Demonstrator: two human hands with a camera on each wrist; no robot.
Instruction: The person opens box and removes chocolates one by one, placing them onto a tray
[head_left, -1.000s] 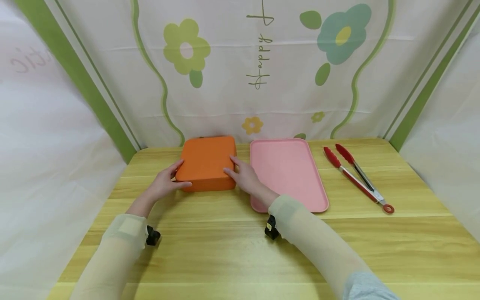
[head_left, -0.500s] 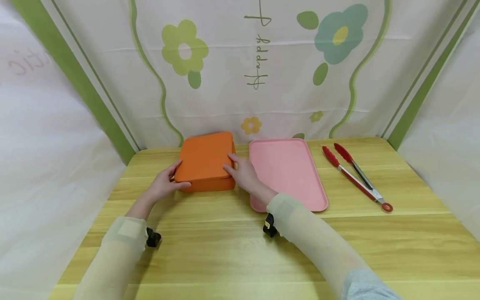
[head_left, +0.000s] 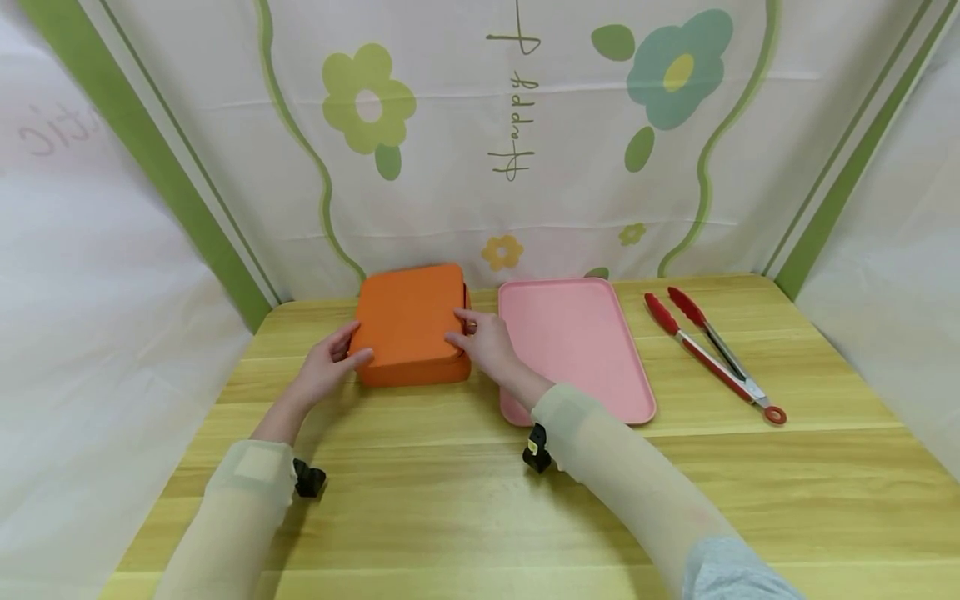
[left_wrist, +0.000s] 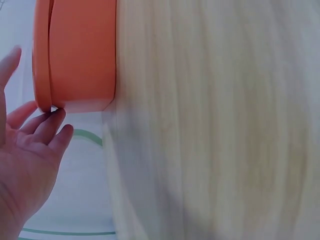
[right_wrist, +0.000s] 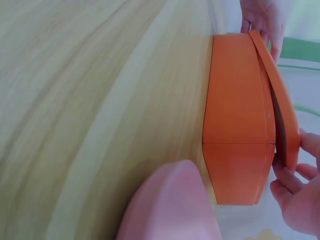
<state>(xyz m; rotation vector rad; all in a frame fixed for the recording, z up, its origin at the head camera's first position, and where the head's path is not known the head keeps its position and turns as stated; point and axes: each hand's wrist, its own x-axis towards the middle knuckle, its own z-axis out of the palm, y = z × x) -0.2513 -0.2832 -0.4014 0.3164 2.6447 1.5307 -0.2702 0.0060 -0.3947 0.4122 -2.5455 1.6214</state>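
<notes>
An orange lidded box (head_left: 412, 372) stands at the back left of the table. Its lid (head_left: 408, 312) sits tilted, with a gap along the right side that the right wrist view shows clearly. My right hand (head_left: 493, 346) pinches the lid's raised right edge, thumb on the top and fingers under it (right_wrist: 304, 195). At the opposite side, my left hand (head_left: 322, 367) touches the lid's left edge with its fingertips; in the left wrist view the thumb (left_wrist: 9, 67) is spread away from the box. What the box holds is hidden.
A pink tray (head_left: 566, 350) lies just right of the box, partly under my right forearm. Red-tipped tongs (head_left: 712, 358) lie spread farther right. A printed cloth (head_left: 450, 125) hangs behind the table's back edge.
The lid's right side has risen from the box, with my right hand on it. My left thumb has drawn back from the box's front to its left corner.
</notes>
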